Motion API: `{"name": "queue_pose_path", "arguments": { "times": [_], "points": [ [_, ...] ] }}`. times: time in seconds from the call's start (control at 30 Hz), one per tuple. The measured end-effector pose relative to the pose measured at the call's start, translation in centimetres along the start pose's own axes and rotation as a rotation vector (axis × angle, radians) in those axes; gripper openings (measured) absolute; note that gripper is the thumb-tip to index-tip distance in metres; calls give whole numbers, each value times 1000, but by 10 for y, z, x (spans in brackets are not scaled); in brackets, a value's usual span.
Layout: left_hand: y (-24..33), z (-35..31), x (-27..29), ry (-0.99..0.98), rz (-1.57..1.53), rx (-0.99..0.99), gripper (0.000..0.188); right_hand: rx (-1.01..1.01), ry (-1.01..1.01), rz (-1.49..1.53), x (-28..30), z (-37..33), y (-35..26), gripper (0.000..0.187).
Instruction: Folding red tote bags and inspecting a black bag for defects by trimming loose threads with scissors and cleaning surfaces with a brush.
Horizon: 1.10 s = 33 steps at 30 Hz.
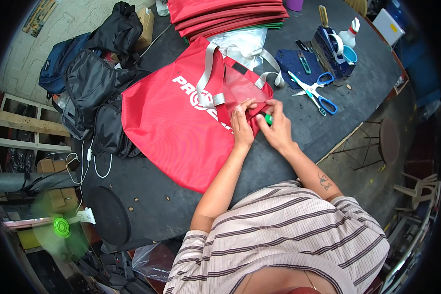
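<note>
One red bag (166, 130), its long print slanting from far left to near right, is lying on the surface (313, 132), mostly left of the nearer left hand (241, 128), whose grip is pinching its mouth edge, while the right hand (278, 130) is clamping a green object (268, 119) alongside.

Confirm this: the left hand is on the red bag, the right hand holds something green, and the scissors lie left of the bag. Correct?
Not quite: the head view shows the scissors lying right of the red bag, not left. The left hand is on it and the right hand holds a green thing.
</note>
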State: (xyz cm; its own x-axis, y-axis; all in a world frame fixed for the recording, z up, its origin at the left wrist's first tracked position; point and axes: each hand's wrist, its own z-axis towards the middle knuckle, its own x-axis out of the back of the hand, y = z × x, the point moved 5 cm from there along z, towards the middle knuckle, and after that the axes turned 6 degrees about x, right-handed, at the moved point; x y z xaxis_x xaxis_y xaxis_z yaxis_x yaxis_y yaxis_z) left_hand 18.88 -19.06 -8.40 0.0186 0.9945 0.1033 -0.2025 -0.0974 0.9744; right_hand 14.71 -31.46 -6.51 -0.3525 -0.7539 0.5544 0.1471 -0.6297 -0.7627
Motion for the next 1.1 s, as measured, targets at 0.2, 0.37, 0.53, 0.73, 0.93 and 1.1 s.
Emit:
{"name": "queue_pose_path", "arguments": {
  "times": [0.2, 0.37, 0.53, 0.73, 0.93, 1.1],
  "points": [
    [14, -4, -10, -60, 272, -192, 55, 48, 92, -139, 19, 10, 12, 50],
    [15, -4, -9, -60, 221, -169, 54, 45, 81, -97, 12, 11, 15, 54],
    [14, -4, -7, -47, 205, -164, 52, 65, 87, -111, 11, 16, 12, 56],
    [12, -4, -5, -35, 161, -139, 52, 29, 22, -95, 8, 15, 14, 58],
    [7, -5, -4, -56, 110, -87, 52, 82, 83, -87, 12, 14, 15, 56],
    [8, -8, 5, 108, -183, -45, 55, 71, 136, 202, 32, 32, 8, 46]
  ]
}}
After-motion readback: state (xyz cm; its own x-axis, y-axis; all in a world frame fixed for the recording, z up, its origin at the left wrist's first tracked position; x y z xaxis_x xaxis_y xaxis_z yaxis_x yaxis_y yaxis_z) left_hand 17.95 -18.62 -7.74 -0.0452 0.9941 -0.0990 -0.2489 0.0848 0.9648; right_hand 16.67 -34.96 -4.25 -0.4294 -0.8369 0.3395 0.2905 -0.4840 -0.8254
